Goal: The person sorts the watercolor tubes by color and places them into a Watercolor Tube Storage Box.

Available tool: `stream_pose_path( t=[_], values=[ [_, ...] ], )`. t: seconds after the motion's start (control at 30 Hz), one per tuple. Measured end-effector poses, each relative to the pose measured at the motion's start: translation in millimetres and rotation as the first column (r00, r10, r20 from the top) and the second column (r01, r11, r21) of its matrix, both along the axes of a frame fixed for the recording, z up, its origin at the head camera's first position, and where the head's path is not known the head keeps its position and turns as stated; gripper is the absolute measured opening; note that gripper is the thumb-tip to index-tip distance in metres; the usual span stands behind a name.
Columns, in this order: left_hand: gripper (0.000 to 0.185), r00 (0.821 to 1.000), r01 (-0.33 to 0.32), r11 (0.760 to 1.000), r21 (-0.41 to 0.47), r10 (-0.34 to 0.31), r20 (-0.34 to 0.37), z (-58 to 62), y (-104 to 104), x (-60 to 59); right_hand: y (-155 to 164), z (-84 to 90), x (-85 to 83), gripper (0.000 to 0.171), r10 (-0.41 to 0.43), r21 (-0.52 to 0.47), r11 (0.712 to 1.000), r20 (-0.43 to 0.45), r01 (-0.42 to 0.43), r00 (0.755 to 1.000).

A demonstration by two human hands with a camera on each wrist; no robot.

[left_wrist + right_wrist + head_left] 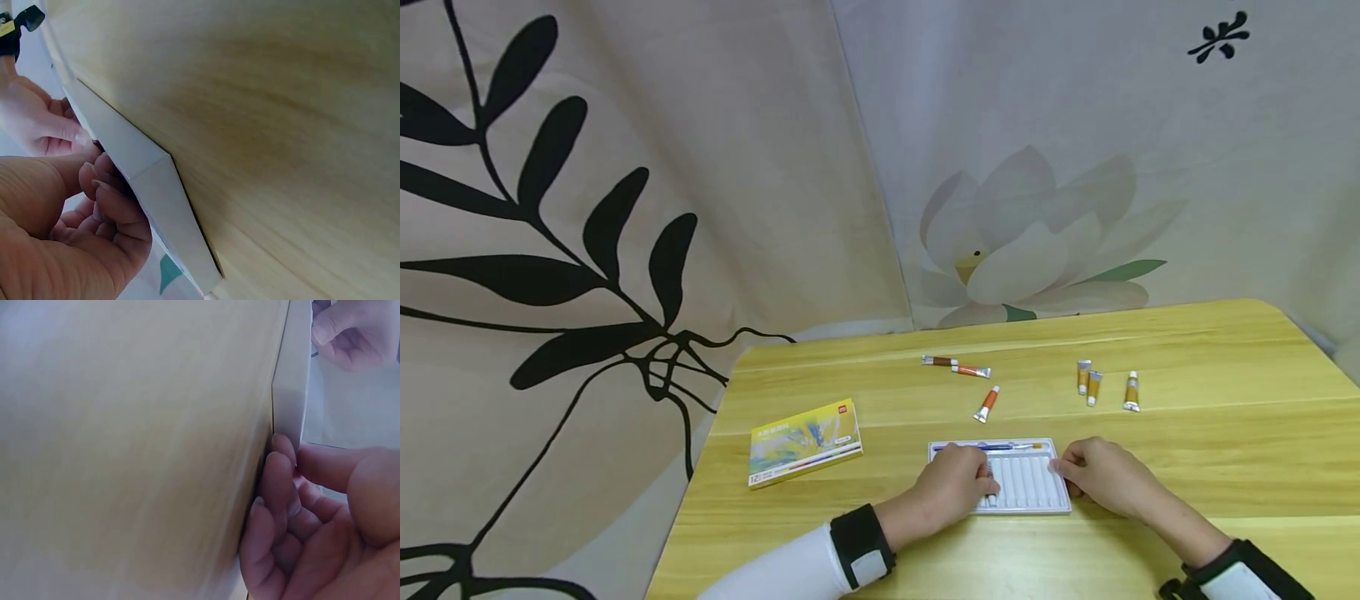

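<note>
A white slotted plastic tray lies on the table near its front. Across its back groove rests a paintbrush with a blue handle. My left hand reaches over the tray's left part, thumb and fingers pinching a small paint tube at a slot; most of that tube is hidden. In the left wrist view the fingers curl close to the tray's side wall. My right hand pinches the tray's right edge between thumb and fingers, seen closely at the tray wall in the right wrist view.
A yellow paint box lies left of the tray. Behind the tray are a brown tube, a red-orange tube and an orange tube. Farther right lie ochre tubes. A patterned curtain hangs behind the wooden table.
</note>
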State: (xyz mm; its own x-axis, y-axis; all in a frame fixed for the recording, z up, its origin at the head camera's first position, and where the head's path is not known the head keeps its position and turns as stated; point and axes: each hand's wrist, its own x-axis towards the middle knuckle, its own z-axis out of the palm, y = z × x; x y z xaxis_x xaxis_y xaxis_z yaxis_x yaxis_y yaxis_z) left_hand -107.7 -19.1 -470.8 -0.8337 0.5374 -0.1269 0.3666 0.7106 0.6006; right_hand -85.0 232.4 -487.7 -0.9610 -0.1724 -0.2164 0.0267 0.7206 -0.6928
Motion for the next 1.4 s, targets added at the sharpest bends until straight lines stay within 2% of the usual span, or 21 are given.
stream_pose_path(
  t=[0.27,0.43,0.57,0.7,0.83,0.93,1.07,1.23,1.3,1.4],
  values=[
    [0.036,1.0,-0.008,1.0,-0.007,0.008,0.001,-4.1,1,0.5,1,-1.3,-0.4,0.029,0.005,0.005,1.0,-0.004,-0.005,1.0],
    [0.038,0.999,-0.016,0.998,0.053,0.015,0.029,-5.6,-1,-2.7,1,-0.7,0.1,0.029,-0.003,0.009,1.0,0.002,0.003,1.0],
    [0.042,0.998,-0.039,0.998,0.056,0.036,0.045,-5.7,0,-5.8,0,0.3,0.7,0.028,-0.008,0.008,1.0,0.011,0.008,1.0],
    [0.043,0.997,-0.059,0.997,0.04,0.057,0.052,-2.4,1,-7.8,0,0.7,0.7,0.028,-0.011,0.008,1.0,0.013,0.011,1.0],
    [0.041,0.996,-0.052,0.998,0.025,0.049,0.081,0.9,-1,-8.2,0,0.0,1.1,0.028,-0.018,0.007,1.0,0.026,0.017,0.999],
    [0.038,0.997,-0.048,0.999,0.025,0.046,0.066,4.3,-4,-11.1,-1,-0.3,1.1,0.028,-0.018,0.002,1.0,0.032,0.018,0.999],
    [0.027,0.998,-0.067,0.997,0.045,0.067,-0.012,11.5,-10,-24.0,-3,0.0,0.7,0.028,-0.016,0.0,1.0,0.025,0.016,1.0],
    [0.006,0.982,-0.08,0.995,0.052,0.087,-0.165,13.8,-16,-53.4,-2,0.9,0.9,0.028,-0.013,0.001,1.0,0.02,0.013,1.0],
    [0.011,0.968,-0.083,0.996,0.031,0.088,-0.235,12.2,-16,-66.1,-2,1.1,0.9,0.028,-0.013,0.0,1.0,0.019,0.013,1.0],
    [0.032,0.945,-0.096,0.995,-0.011,0.088,-0.316,8.7,-17,-84.0,-1,0.9,0.8,0.029,-0.011,-0.003,1.0,0.016,0.011,1.0]
  ],
)
